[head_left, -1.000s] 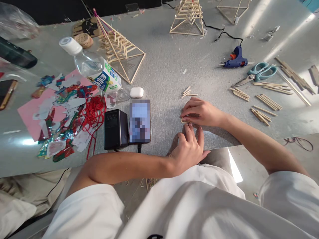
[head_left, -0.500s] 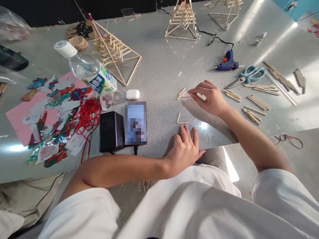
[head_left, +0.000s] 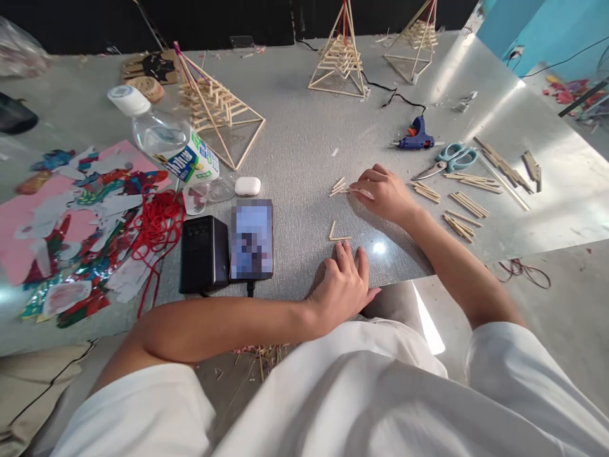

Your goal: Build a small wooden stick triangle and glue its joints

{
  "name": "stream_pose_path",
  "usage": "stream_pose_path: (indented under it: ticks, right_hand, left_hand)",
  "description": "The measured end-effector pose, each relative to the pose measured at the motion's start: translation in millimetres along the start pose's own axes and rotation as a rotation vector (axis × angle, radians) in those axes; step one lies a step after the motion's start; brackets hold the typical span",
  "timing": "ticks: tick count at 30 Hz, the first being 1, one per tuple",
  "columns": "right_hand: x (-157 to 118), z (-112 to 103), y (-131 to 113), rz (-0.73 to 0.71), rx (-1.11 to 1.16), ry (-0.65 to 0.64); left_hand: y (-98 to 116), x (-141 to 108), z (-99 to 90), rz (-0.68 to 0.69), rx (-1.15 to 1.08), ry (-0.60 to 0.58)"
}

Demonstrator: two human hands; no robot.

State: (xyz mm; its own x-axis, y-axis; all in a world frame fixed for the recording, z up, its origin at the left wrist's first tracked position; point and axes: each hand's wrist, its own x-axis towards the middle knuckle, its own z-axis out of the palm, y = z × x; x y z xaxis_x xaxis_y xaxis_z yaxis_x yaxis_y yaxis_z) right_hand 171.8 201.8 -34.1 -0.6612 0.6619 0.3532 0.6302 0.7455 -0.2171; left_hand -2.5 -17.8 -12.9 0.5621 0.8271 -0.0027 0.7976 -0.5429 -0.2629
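Observation:
My right hand [head_left: 378,193] is over the grey table, thumb and forefinger pinched at the end of a short wooden stick [head_left: 344,191]. Beside that stick lie several loose short sticks [head_left: 337,185]. Nearer me, two sticks form an open corner [head_left: 339,238] on the table. My left hand [head_left: 341,279] rests at the table edge just below this corner, its fingers spread and holding nothing. To the right lie small bundles of sticks [head_left: 469,204], scissors [head_left: 450,160] and a blue glue gun [head_left: 417,134].
Stick pyramids [head_left: 223,120] stand at the back. On the left are a bottle [head_left: 166,136], a black power bank [head_left: 204,254], a phone [head_left: 252,238], a white case [head_left: 247,186], red yarn [head_left: 157,222] and foil scraps [head_left: 95,231].
The view has shifted, so the table things appear further left. My right hand stays pinched by the loose sticks, and my left hand remains near the stick corner.

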Motion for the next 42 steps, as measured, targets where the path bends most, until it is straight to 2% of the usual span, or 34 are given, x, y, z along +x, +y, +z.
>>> stream_pose_path:
  ticks: [6,12,16,18,25,31,36,42]
  right_hand:
    - [0,-9,-8,0.035,0.012,-0.061]
    - [-11,-24,-28,0.021,0.149,-0.258]
    - [-14,-30,-39,0.020,0.234,-0.323]
    - [-14,-32,-40,0.025,0.258,-0.317]
    - [-12,-31,-23,0.074,0.318,-0.161]
    - [-12,-24,-32,0.069,0.387,-0.153]
    - [-13,-23,-44,0.046,0.403,-0.189]
    - [-17,-26,-54,0.066,0.284,-0.257]
  left_hand:
    - [-1,1,-3.8,0.005,0.039,0.007]
    - [-1,2,-6.1,0.010,0.063,0.004]
    - [0,-1,-6.0,0.009,0.087,0.044]
    - [0,-3,-5.2,0.006,0.089,0.067]
    - [1,-7,-0.1,-0.017,0.040,0.103]
    - [-1,-7,-4.7,-0.037,-0.103,0.043]
    - [-1,-7,-8.0,-0.025,-0.042,0.056]
    - [-2,-5,-10.4,-0.010,-0.057,0.040]
